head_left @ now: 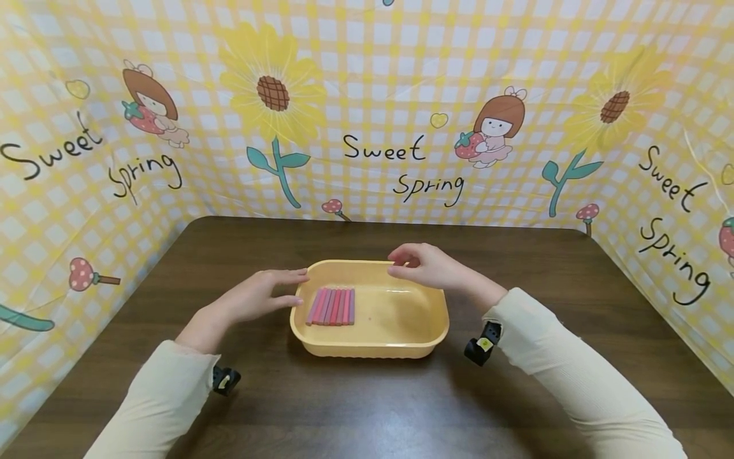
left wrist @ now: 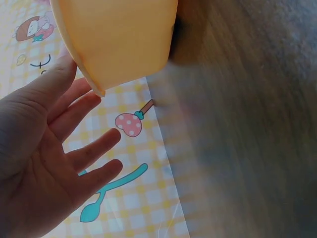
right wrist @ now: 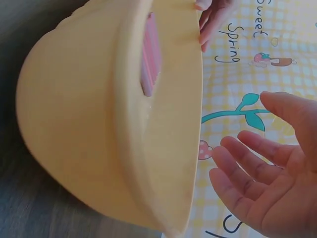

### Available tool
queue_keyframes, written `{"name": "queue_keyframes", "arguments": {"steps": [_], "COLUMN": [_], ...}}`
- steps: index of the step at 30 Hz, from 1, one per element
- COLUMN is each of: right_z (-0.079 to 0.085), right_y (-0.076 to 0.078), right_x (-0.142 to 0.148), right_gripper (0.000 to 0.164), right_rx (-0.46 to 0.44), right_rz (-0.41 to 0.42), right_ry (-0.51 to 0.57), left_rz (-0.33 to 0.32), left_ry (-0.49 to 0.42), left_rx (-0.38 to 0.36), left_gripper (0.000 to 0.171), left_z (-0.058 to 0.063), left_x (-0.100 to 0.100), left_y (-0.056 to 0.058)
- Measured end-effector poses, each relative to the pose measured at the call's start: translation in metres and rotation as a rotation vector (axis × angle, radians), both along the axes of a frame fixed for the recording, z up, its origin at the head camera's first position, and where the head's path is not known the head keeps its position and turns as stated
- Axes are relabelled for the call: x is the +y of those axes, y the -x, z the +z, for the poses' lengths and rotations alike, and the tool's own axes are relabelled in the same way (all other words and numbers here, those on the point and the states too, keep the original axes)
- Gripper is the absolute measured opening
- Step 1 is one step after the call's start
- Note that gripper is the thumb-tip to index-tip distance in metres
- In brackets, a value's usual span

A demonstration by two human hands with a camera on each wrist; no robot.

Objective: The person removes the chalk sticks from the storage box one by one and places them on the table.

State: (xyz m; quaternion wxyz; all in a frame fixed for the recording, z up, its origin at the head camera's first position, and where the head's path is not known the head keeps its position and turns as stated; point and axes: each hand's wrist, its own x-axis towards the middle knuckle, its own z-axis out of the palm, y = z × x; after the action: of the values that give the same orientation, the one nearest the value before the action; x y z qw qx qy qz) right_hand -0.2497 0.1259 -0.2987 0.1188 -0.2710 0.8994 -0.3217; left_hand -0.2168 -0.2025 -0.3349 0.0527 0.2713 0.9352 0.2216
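Note:
A pale yellow plastic basin (head_left: 401,319) with rounded corners stands on the table. Several slim pink, red and purple sticks (head_left: 332,307) lie side by side in its left part; what they are made of I cannot tell. My left hand (head_left: 260,293) is at the basin's left rim, its fingers extended and their tips at the edge. In the left wrist view the thumb and two fingertips of that hand meet the rim. Over the far right rim hovers my right hand (head_left: 427,264), fingers loosely bent and nothing in them. The right wrist view shows its fingers (right wrist: 247,173) apart from the basin.
The dark wood-grain table (head_left: 367,408) extends around the basin. A yellow checked cloth (head_left: 367,102) with flowers and lettering surrounds the table's back and sides. Black wrist cameras sit at the left cuff (head_left: 225,380) and the right cuff (head_left: 483,344).

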Motion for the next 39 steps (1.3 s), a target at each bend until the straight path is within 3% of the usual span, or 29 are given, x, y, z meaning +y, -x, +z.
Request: {"name": "queue_keyframes", "arguments": {"steps": [6,19,31,39], "right_z": [0.001,0.004,-0.003,-0.013], "right_y": [0.006,0.02,0.035,0.042], "right_x": [-0.007,-0.031,-0.051,-0.057], "right_gripper": [0.036,0.036,0.037,0.041], "right_rx": [-0.02,-0.23,-0.363,-0.422], "right_rz": [0.026,-0.001,0.086,0.12], "right_ry": [0.019,0.091,-0.064,-0.104], "left_rz": [0.009,0.015,0.014,0.016], "left_ry": [0.006,0.013,0.011,0.003], "left_rx": [-0.019,-0.027,-0.036,-0.043], "left_gripper": [0.049,0.047,0.047,0.047], "left_z": [0.001,0.003,0.004,0.005], "left_x": [0.001,0.002,0.002,0.002], "left_y": [-0.001,-0.001,0.0,0.002]}}
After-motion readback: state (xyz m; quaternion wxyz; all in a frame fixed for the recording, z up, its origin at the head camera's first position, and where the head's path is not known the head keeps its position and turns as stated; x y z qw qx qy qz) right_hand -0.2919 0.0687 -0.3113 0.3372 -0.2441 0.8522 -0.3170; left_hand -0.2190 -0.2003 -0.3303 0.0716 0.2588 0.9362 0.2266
